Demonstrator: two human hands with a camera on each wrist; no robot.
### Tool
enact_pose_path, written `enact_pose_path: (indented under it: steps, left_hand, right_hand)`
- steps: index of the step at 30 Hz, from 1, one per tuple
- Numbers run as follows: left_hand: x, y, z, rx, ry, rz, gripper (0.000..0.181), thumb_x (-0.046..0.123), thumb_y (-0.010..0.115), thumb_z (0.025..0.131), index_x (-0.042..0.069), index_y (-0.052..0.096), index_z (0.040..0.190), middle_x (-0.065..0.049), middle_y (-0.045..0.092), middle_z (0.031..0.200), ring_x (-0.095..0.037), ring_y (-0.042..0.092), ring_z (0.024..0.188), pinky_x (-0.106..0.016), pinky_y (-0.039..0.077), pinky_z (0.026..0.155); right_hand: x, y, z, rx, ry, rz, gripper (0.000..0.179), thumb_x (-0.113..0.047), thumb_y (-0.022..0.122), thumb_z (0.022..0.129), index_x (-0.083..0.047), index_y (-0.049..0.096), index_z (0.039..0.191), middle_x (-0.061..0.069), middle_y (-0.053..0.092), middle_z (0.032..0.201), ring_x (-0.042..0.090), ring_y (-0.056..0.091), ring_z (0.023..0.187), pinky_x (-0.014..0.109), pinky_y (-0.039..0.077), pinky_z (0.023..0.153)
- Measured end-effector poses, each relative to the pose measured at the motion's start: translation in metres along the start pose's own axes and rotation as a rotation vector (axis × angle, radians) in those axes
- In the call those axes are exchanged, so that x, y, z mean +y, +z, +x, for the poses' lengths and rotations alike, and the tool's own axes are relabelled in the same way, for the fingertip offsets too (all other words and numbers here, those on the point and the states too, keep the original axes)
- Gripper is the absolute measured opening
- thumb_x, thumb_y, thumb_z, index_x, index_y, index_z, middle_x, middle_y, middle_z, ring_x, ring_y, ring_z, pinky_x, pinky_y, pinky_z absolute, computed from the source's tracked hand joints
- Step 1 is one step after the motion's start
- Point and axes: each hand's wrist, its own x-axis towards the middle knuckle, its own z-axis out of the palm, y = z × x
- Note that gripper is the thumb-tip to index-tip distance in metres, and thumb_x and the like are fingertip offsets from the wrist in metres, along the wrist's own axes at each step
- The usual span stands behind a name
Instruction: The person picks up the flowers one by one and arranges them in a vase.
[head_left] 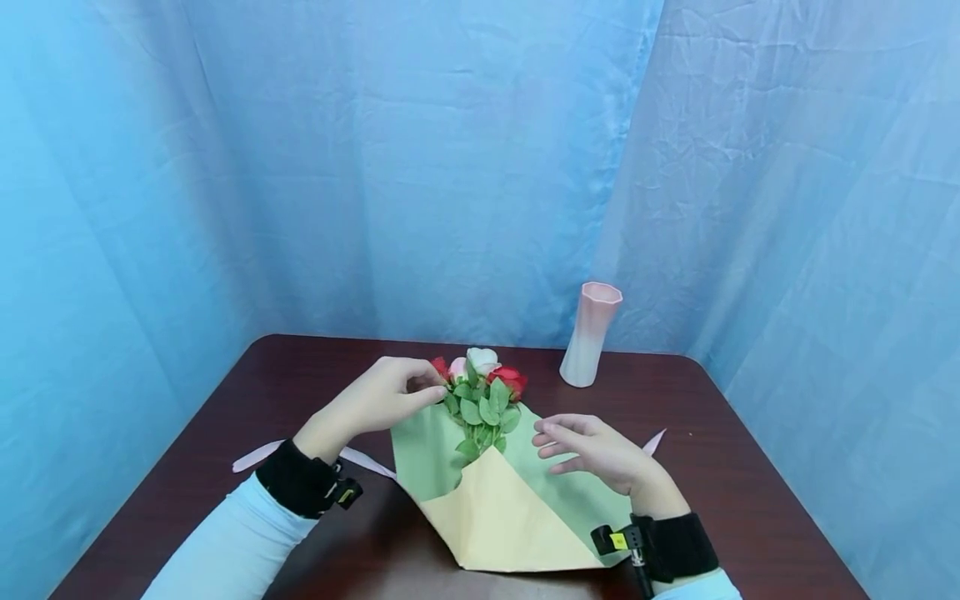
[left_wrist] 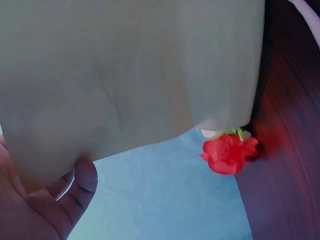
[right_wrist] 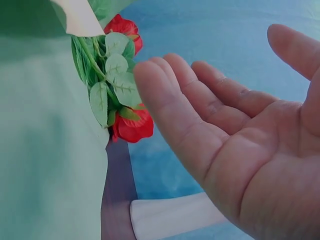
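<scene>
A bouquet of roses [head_left: 480, 408], red, pink and white with green leaves, lies on green-and-cream wrapping paper [head_left: 517, 533]. The cream lower flap is folded up over the stems. At the paper's upper left edge, my left hand [head_left: 384, 397] pinches it close beside a red rose [head_left: 441, 367]. In the left wrist view, the paper's pale side [left_wrist: 125, 75] stands raised with my thumb and fingers [left_wrist: 86, 175] at its edge. My right hand [head_left: 596, 450] hovers over the right part of the paper, its fingers relaxed and apart, holding nothing. The right wrist view shows its bare palm [right_wrist: 270, 160].
A pink-and-white vase [head_left: 590, 337] stands at the back right of the dark brown table [head_left: 750, 483]. A pale ribbon [head_left: 258, 455] runs out from under the paper on both sides. Blue curtains [head_left: 450, 167] hang round the table.
</scene>
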Motion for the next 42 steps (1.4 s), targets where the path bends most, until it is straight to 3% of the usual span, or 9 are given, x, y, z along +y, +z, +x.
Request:
enact_pose_path:
  steps: [16,24,42]
  left_hand:
    - [-0.025,-0.013,-0.033,-0.017,-0.037,0.047,0.005,0.024,0.072,0.097,0.019,0.074,0.098,0.013,0.063,0.081,-0.009,0.057,0.072,-0.031,0.05,0.068]
    - [-0.036,-0.014,-0.05,-0.093,-0.093,0.056,0.008,0.024,0.069,0.098,0.019,0.074,0.102,0.012,0.061,0.08,-0.01,0.055,0.071,-0.03,0.049,0.065]
    - [-0.07,0.011,-0.087,-0.155,-0.167,0.057,0.012,0.025,0.071,0.097,0.013,0.072,0.101,0.011,0.057,0.077,-0.006,0.051,0.07,-0.028,0.046,0.064]
  right_hand:
    - [-0.002,0.017,0.004,-0.104,-0.022,-0.029,0.05,-0.03,0.056,0.106,0.009,0.053,0.137,0.027,0.059,0.131,0.039,0.059,0.117,0.045,0.054,0.093]
    - [-0.005,0.031,0.005,-0.164,-0.041,-0.059,0.049,-0.027,0.056,0.107,0.012,0.054,0.135,0.028,0.06,0.129,0.041,0.06,0.117,0.047,0.053,0.094]
    - [-0.002,0.055,0.012,-0.23,0.003,-0.117,0.047,-0.029,0.063,0.102,0.007,0.059,0.132,0.02,0.065,0.125,0.036,0.063,0.112,0.045,0.055,0.09]
